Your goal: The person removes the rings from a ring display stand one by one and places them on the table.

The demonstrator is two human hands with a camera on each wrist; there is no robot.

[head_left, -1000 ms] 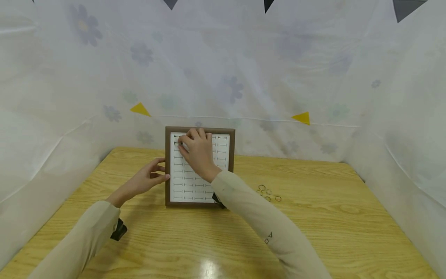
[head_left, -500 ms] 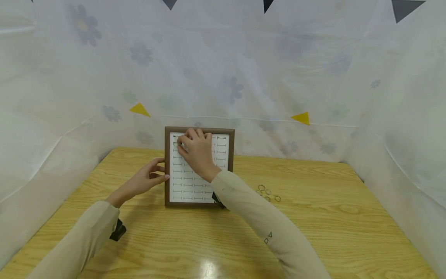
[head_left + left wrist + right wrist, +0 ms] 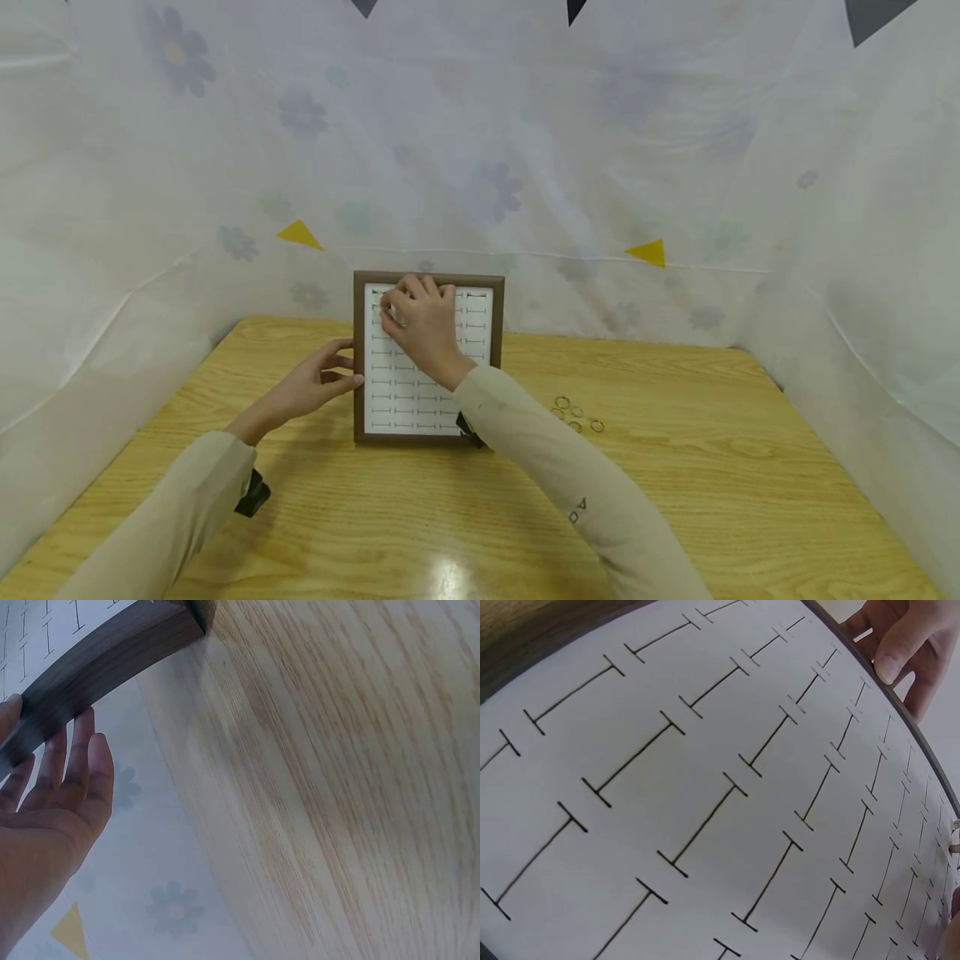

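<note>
The slotted display board (image 3: 420,400) leans upright on the bench (image 3: 675,500) — slots run 3 to 9 o'clock. Left hand (image 3: 315,387) rests relaxed against its frame; right hand (image 3: 423,325) pinches a ring (image 3: 393,314) at its 11 o'clock corner.

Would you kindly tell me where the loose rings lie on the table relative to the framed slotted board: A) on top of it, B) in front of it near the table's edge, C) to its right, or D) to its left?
C: in the head view the small rings lie on the wooden table to the right of the board, apart from its frame.
</note>
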